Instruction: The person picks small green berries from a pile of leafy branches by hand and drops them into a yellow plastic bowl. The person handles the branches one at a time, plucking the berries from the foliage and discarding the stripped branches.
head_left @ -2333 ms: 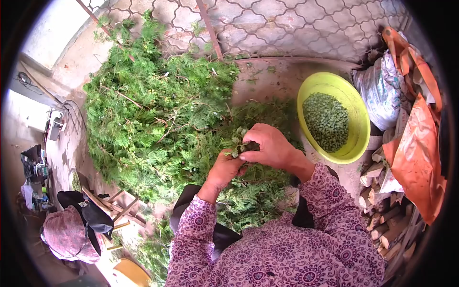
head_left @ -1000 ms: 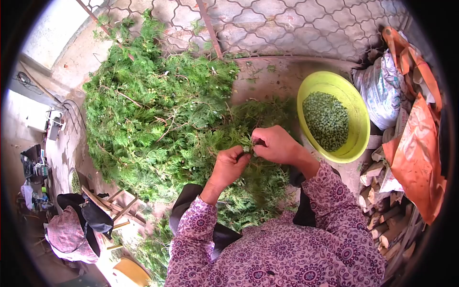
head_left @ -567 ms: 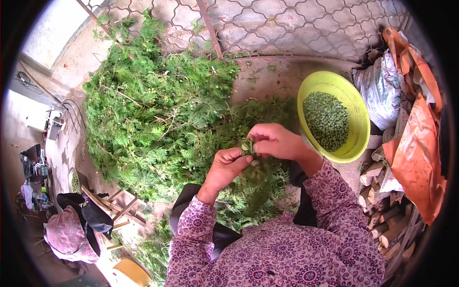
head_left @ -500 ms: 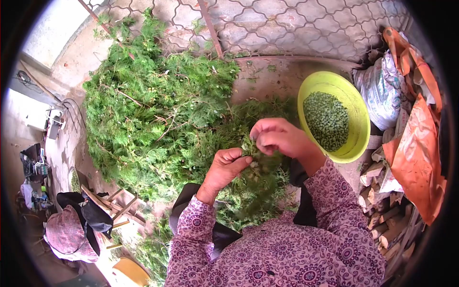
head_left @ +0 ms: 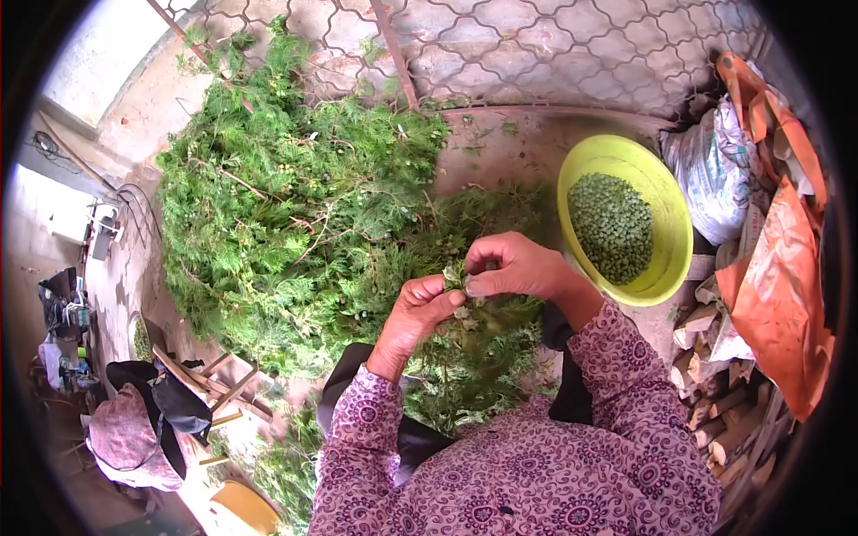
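Between thumb and fingers, my left hand [head_left: 416,317] grips an evergreen sprig [head_left: 467,320] with small pale-green cones on it. My right hand [head_left: 527,268] is closed in a pinch at the top of the same sprig, its fingertips close to the left thumb. Which bit of the sprig the right fingertips hold is too small to tell. Under both hands and to the left spreads a large heap of green evergreen branches [head_left: 295,205]. Right of my right hand stands a yellow-green basin [head_left: 675,214], part filled with small round green cones [head_left: 610,228].
A wire mesh fence [head_left: 554,54] runs along the back. White sacks [head_left: 710,170], an orange sheet [head_left: 778,304] and split firewood [head_left: 733,424] line the right side. At the lower left are a wooden stool [head_left: 219,389], a pink patterned hat [head_left: 134,438] and a black bag [head_left: 179,406].
My right hand has come down and slightly left, its fingertips now meeting the sprig beside the left thumb. My left hand has shifted only slightly and still grips the sprig.
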{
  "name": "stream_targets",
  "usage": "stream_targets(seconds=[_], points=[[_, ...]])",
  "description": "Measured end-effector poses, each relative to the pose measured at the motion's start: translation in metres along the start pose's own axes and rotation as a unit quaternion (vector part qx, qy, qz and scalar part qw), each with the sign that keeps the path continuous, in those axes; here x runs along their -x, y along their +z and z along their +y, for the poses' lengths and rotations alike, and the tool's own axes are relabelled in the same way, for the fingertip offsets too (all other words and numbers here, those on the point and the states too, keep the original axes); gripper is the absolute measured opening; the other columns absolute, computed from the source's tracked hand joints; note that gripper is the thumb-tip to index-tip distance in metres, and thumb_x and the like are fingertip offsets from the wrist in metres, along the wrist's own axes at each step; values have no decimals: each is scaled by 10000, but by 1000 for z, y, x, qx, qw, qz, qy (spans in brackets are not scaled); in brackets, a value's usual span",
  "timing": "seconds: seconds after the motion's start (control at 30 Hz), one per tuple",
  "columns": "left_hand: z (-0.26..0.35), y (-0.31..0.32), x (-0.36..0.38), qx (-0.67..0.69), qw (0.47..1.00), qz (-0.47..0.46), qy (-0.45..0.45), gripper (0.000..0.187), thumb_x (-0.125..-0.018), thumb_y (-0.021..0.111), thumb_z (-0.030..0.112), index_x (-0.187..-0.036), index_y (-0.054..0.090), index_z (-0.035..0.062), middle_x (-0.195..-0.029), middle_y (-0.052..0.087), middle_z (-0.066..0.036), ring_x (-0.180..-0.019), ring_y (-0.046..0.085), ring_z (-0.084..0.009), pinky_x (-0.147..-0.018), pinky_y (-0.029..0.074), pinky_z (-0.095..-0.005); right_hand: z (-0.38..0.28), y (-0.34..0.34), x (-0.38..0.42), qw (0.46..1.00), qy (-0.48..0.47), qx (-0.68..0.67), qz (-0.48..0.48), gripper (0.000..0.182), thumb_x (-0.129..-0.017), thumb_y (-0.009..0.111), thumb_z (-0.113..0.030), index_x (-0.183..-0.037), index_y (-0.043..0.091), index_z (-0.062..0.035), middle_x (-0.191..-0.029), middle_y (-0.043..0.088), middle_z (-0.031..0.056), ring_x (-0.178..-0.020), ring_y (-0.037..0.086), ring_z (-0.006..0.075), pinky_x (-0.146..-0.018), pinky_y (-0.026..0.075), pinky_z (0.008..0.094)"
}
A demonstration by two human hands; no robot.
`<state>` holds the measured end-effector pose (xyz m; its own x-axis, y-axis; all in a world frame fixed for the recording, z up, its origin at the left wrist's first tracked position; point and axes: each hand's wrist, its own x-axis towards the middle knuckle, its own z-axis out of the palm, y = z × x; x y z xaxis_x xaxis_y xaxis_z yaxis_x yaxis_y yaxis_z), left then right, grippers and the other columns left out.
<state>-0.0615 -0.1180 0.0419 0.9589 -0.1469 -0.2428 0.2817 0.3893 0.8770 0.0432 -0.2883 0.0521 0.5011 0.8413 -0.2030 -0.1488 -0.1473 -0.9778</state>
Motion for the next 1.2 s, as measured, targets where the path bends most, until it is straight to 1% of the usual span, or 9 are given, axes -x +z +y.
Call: stream_targets(seconds=[0.2,0.37,0.47,0.63,0.73,0.8,0.87,1.03,1.2], points=[[-4,-3,-1,-6,999,-45,12,113,-820,560,28,-911,627,22,-734,573,63,-629,454,4,-559,376,-157,-3,6,2,999,27,-1,-27,224,-744,654,-220,-773,565,-16,-643,538,0,-554,491,63,-501,388,211],[0,-1,4,-10,999,-42,-3,131,-812,557,7,-922,628,8,-804,612,30,-722,515,-26,-671,429,-178,14,5,2,948,56,-301,-83,135,-780,550,-144,-849,540,-29,-674,548,14,-540,496,79,-474,372,200],[7,5,5,46,998,3,-32,93,-804,565,0,-866,634,13,-741,583,55,-662,473,-7,-605,402,-168,-7,5,5,950,-9,-310,-35,153,-785,538,-127,-901,515,-30,-765,558,30,-574,503,81,-467,361,188],[-8,-8,-3,-119,992,-46,-18,92,-816,569,35,-737,610,54,-605,449,106,-524,333,13,-452,264,-172,-5,-4,2,965,-32,-259,12,184,-772,584,-144,-911,534,-34,-765,543,23,-599,476,61,-466,338,170],[-19,-5,-7,-142,989,-33,-22,125,-826,557,53,-703,581,54,-600,441,109,-518,335,15,-440,255,-178,-6,1,1,996,29,-73,52,240,-726,653,-215,-836,573,-18,-704,541,21,-592,481,73,-484,360,193],[-22,-7,-10,-146,989,-16,-25,121,-827,552,54,-709,580,49,-601,442,107,-523,340,14,-444,261,-179,7,2,-5,977,-95,182,65,291,-668,690,-256,-767,591,-1,-657,551,29,-585,497,89,-508,394,227],[-22,-12,-10,-183,981,-55,-34,87,-825,542,35,-840,628,33,-669,494,105,-595,370,23,-504,303,-160,8,3,-3,977,-68,196,51,301,-659,684,-259,-776,592,3,-660,559,34,-592,505,97,-521,405,244],[-16,0,-12,-159,987,-32,-21,90,-829,538,36,-819,627,40,-670,497,108,-588,373,21,-504,306,-157,5,5,0,980,-31,190,52,244,-669,639,-213,-785,596,-2,-652,571,40,-587,518,99,-530,420,245],[-18,-7,-12,-124,992,-31,1,92,-824,548,19,-789,624,56,-653,466,109,-563,346,14,-473,286,-169,6,3,-1,997,50,-41,46,159,-776,577,-148,-875,575,-24,-694,561,19,-538,519,63,-489,425,207]])
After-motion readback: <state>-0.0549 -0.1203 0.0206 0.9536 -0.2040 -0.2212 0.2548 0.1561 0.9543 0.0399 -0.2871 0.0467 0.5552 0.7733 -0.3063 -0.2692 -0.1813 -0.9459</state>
